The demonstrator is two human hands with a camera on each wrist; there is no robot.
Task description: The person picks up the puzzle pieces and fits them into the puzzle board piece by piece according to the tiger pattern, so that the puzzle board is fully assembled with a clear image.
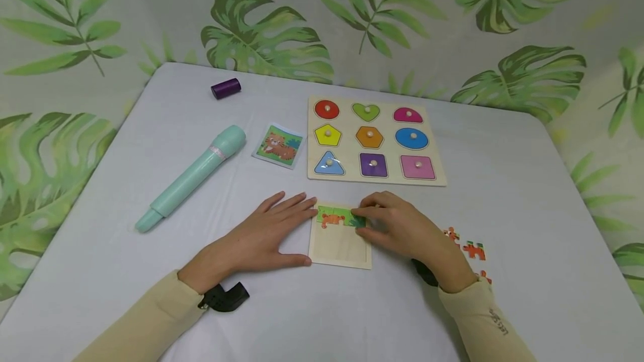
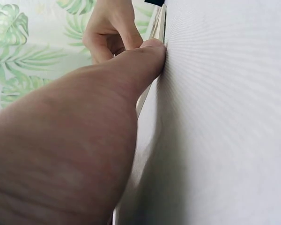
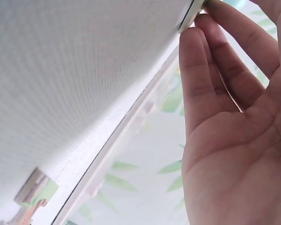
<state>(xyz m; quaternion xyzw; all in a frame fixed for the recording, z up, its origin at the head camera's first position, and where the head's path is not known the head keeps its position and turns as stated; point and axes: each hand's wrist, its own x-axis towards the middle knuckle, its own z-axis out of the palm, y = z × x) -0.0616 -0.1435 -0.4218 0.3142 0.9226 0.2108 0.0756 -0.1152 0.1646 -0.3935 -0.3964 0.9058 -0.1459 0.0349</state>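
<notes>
A small square wooden puzzle tray (image 1: 340, 247) lies on the table between the hands. Across its top sit joined jigsaw pieces (image 1: 332, 218) in green and orange. My left hand (image 1: 259, 236) lies flat with straight fingers, its fingertips and thumb touching the tray's left edge. At the top right corner, the index finger and thumb of my right hand (image 1: 405, 225) pinch a green jigsaw piece (image 1: 358, 221), partly hidden by the fingers. In the right wrist view, fingertips of the right hand (image 3: 239, 98) meet the tray's edge. Loose orange jigsaw pieces (image 1: 474, 250) lie beside the right wrist.
Behind the tray lies a wooden shape board (image 1: 352, 177) with knobbed, coloured shapes. A tiger picture card (image 1: 278, 146) is to its left. Farther left are a mint-green tube-shaped object (image 1: 193, 177) and a purple cylinder (image 1: 226, 89). A leaf-patterned cloth (image 1: 282, 32) hangs behind the table.
</notes>
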